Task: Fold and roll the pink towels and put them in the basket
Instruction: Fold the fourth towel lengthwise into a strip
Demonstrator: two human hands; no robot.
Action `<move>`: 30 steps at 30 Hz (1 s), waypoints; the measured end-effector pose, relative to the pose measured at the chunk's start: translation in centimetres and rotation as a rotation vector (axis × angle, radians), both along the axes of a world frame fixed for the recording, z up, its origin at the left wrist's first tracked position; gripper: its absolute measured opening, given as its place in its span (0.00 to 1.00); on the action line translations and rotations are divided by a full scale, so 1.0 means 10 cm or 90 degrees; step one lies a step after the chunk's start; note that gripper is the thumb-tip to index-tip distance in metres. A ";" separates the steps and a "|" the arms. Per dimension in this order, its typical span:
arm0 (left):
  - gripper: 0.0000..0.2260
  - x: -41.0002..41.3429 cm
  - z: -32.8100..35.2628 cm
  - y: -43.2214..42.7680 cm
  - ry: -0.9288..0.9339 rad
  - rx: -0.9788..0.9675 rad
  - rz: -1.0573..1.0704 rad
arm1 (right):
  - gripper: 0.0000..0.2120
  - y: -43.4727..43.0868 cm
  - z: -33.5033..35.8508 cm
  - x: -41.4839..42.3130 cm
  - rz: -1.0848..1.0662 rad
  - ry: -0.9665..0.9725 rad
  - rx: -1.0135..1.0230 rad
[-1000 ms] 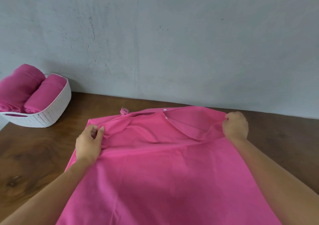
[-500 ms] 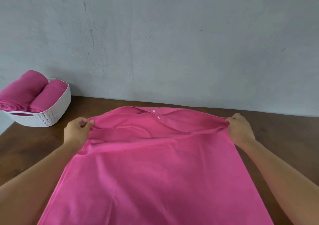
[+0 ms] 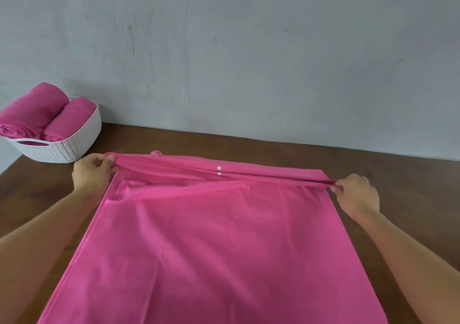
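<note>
A grey plastered wall (image 3: 249,50) rises behind a dark wooden tabletop (image 3: 403,174), and on that tabletop lies the towel (image 3: 211,236), spread flat from the near edge of the view to a narrow band of fabric at its far end. The left hand (image 3: 92,174) pinches one end of that band and the right hand (image 3: 358,195) pinches the other, fingers curled round the cloth, so the band runs taut between them just above the surface. The step looks like squaring a fold before rolling. To do it well, both hands should pull evenly, lower the band together so that it lands straight across the towel, and line the corners up with the side edges. The slack wrinkle just below the left hand wants smoothing first, or it will get trapped in the roll. The towel is a bright pink, thin and soft-draping, with two small white snaps (image 3: 219,168) near the middle of the far band and a little tuft of pink at the far left edge. Well apart to the left, against the wall, a white basket (image 3: 64,150) holds two pink rolls (image 3: 37,109) side by side.
</note>
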State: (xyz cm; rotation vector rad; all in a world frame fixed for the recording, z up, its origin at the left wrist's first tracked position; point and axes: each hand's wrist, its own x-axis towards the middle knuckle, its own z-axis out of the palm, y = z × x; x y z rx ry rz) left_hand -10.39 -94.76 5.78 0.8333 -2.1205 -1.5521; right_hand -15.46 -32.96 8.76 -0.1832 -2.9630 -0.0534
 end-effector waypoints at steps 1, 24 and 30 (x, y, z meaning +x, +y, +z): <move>0.08 0.04 0.00 0.00 -0.002 -0.005 0.001 | 0.09 -0.02 -0.02 0.04 -0.019 0.000 -0.029; 0.12 2.09 -0.26 -0.16 -0.040 -0.147 -0.092 | 0.08 -0.43 -0.87 2.45 0.014 0.146 -0.092; 0.12 2.75 -0.31 -0.33 -0.044 -0.182 -0.114 | 0.09 -0.53 -0.95 3.17 -0.012 0.179 -0.117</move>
